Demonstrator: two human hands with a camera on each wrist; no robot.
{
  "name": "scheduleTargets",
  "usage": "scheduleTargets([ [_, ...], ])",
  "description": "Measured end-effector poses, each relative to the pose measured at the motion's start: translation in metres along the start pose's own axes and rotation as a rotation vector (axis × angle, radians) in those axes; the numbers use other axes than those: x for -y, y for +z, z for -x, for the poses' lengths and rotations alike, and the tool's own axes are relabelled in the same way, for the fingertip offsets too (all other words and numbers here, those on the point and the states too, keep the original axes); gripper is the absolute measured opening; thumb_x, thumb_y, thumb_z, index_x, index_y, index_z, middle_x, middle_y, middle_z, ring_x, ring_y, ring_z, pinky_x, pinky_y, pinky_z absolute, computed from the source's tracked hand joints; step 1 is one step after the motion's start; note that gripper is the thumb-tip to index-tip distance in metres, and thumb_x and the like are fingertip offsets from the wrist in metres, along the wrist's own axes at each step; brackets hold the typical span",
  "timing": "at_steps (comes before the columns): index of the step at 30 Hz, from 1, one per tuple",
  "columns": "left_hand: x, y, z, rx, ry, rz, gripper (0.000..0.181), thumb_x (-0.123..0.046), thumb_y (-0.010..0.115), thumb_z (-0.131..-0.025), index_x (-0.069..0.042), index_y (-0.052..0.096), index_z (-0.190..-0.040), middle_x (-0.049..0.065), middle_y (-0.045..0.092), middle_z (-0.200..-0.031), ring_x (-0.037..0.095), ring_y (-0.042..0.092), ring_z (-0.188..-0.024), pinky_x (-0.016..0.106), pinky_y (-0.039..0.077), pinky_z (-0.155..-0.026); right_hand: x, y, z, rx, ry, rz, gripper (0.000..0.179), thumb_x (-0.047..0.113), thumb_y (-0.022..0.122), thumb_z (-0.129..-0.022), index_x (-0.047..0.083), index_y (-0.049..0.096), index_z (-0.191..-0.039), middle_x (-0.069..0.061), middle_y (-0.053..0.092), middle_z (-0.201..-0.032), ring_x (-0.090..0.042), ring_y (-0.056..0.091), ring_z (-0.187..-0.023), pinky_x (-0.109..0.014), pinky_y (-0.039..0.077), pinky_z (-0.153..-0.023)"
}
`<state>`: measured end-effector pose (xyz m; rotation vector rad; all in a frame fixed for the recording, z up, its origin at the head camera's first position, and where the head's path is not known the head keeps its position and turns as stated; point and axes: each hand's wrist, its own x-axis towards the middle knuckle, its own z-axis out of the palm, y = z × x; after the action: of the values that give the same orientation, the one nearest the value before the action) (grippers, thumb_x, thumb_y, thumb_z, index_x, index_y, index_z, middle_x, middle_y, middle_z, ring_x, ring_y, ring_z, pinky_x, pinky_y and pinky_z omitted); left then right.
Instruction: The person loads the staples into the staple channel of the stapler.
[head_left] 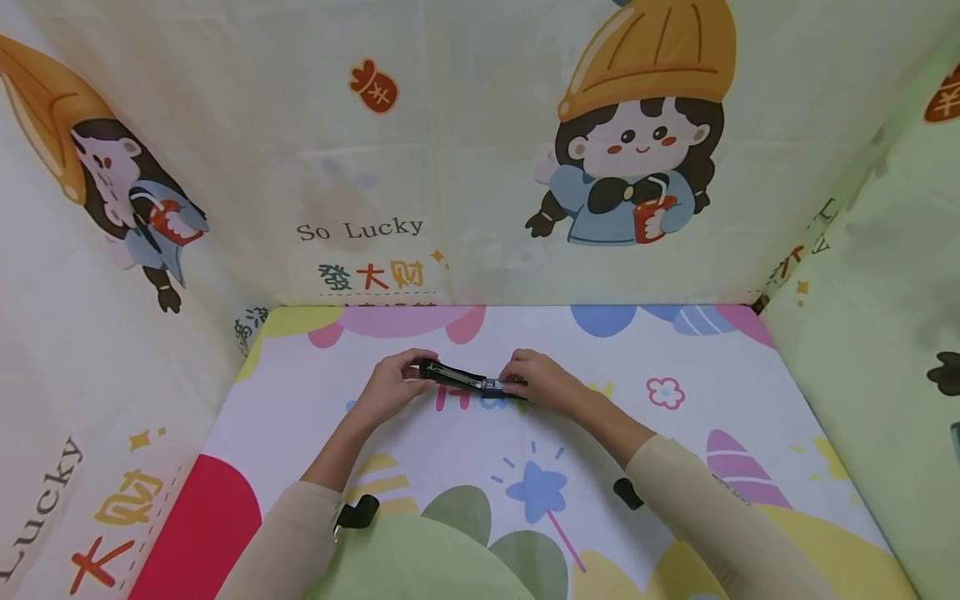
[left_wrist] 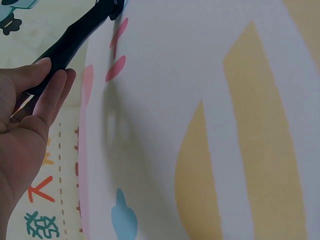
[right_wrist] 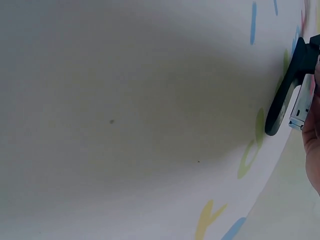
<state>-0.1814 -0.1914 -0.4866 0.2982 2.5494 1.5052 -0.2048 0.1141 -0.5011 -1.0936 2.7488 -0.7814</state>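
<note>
A black stapler (head_left: 459, 377) is spread wide open just above the patterned table, between my two hands. My left hand (head_left: 386, 388) pinches the far end of its black top arm, thumb on one side and fingers on the other, as the left wrist view shows on the dark arm (left_wrist: 75, 39). My right hand (head_left: 542, 382) holds the other end, around the silvery metal magazine (right_wrist: 301, 105). Below that metal part, the black base (right_wrist: 284, 102) angles away in the right wrist view. Most of the right fingers are cut off there by the frame edge.
The white tablecloth (head_left: 600, 433) has printed shapes and letters. Cloth walls (head_left: 480, 167) with cartoon figures stand behind and at both sides. Black wrist straps or mounts (head_left: 358, 512) show near both sleeves.
</note>
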Motion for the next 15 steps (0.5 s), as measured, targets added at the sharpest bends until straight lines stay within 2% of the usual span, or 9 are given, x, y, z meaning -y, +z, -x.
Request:
scheduleTargets([
  [5,0.0008,0.0010,0.0005,0.001,0.005,0.019,0.043,0.003,0.076,-0.089,-0.002,0.067,-0.131,0.019,0.068,-0.127,0.031,0.072,-0.105,0.025,0.059,-0.079,-0.0009,0.0039,0.0029,-0.046,-0.039,0.029,0.016,0.018,0.077,-0.094,0.009,0.080,-0.107,-0.001,0.067,-0.095,-0.013,0.059,-0.087,-0.028,0.053,-0.080],
  [15,-0.0004,0.0016,-0.0010,-0.008,-0.004,0.013,0.045,0.002,0.077,-0.089,-0.004,0.067,-0.132,0.017,0.068,-0.128,0.030,0.072,-0.105,0.025,0.059,-0.078,-0.0023,0.0090,0.0053,-0.117,-0.088,0.071,0.014,0.015,0.079,-0.092,0.011,0.081,-0.105,-0.001,0.068,-0.095,-0.016,0.062,-0.091,-0.028,0.055,-0.081],
])
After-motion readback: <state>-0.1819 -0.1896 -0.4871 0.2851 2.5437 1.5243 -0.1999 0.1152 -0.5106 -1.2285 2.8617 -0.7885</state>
